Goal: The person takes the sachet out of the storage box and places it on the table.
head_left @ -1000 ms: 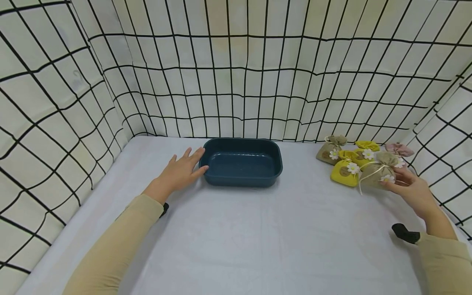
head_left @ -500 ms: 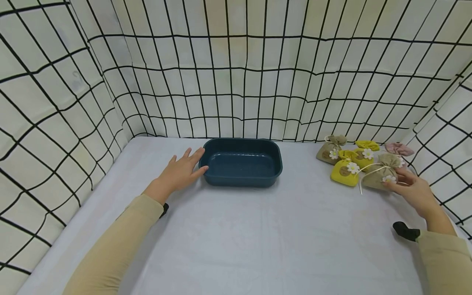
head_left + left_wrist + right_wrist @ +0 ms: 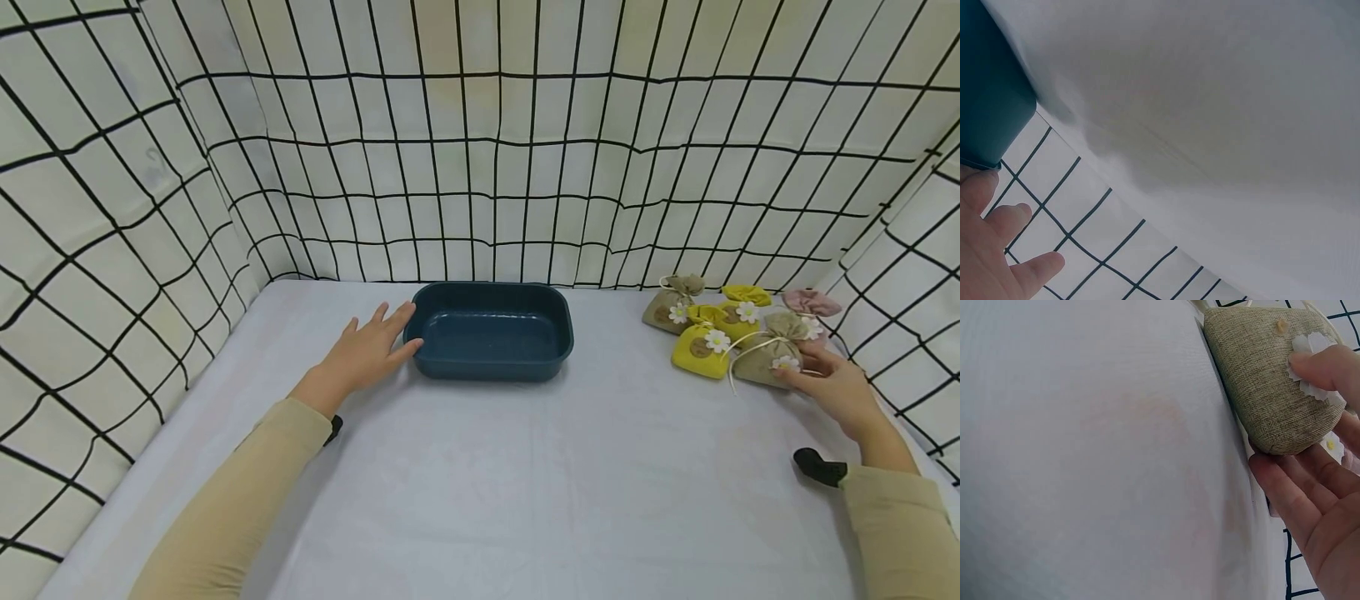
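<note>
With its fingers spread, my left hand (image 3: 363, 350) rests against the left rim of a dark teal rectangular dish (image 3: 491, 371). In the left wrist view its fingertips (image 3: 1019, 212) are near the dish's edge (image 3: 997, 94). My right hand (image 3: 843, 396) pinches the right side of a beige drawstring pouch (image 3: 757, 362). The right wrist view shows the thumb (image 3: 1325, 365) on the white flower of the woven pouch (image 3: 1260, 375), with the other fingers under its lower end. Its ribbon hangs to the left.
Beside the held pouch lie a yellow pouch (image 3: 697, 358), another yellow pouch (image 3: 747, 296), a beige pouch (image 3: 663, 312) and a pink pouch (image 3: 812, 302). A black wire grid (image 3: 491, 196) over white cloth walls in the white-covered table (image 3: 525, 483).
The held beige pouch and my right hand have shifted very slightly, first to the right and then back left. My left hand and the dish stay in place.
</note>
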### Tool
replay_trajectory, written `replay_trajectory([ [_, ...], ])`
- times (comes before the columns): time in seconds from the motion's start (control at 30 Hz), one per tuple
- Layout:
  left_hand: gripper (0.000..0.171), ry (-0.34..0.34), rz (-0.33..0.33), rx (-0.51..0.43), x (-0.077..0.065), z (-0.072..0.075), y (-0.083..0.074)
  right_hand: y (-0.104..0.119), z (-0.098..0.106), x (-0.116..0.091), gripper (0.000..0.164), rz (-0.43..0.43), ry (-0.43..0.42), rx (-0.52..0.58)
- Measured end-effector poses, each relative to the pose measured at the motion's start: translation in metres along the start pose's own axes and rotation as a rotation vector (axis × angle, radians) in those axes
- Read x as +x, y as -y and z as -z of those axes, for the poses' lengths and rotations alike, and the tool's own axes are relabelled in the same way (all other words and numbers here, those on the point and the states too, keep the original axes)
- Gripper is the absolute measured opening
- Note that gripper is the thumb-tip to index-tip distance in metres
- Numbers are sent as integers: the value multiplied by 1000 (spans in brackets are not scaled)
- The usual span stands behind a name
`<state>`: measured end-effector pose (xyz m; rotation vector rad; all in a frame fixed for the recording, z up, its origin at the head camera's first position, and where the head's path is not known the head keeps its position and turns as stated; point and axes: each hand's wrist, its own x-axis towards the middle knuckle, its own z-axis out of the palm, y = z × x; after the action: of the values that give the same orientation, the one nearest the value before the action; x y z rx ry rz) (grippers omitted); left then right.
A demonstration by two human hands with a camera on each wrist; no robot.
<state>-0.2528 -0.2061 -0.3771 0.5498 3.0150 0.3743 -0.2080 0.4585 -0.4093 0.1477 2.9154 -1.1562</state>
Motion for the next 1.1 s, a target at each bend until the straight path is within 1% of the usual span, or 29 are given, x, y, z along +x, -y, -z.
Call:
replay_trajectory([
  [0.17,74,-3,1,4,0,-1,0,4,1,2,82,1,22,-34],
  [0.33,73,1,3,0,0,-1,0,6,1,3,80,12,18,-55],
  [0.53,74,5,5,2,-1,1,-2,4,2,3,80,5,37,-45],
  [0.83,74,3,8,5,-1,1,-1,2,5,4,84,-3,79,-18],
  [1.0,74,7,9,6,-1,1,-1,2,7,5,86,1,100,-38],
  [1.1,74,8,7,6,-1,1,-1,2,9,5,86,11,101,-70],
])
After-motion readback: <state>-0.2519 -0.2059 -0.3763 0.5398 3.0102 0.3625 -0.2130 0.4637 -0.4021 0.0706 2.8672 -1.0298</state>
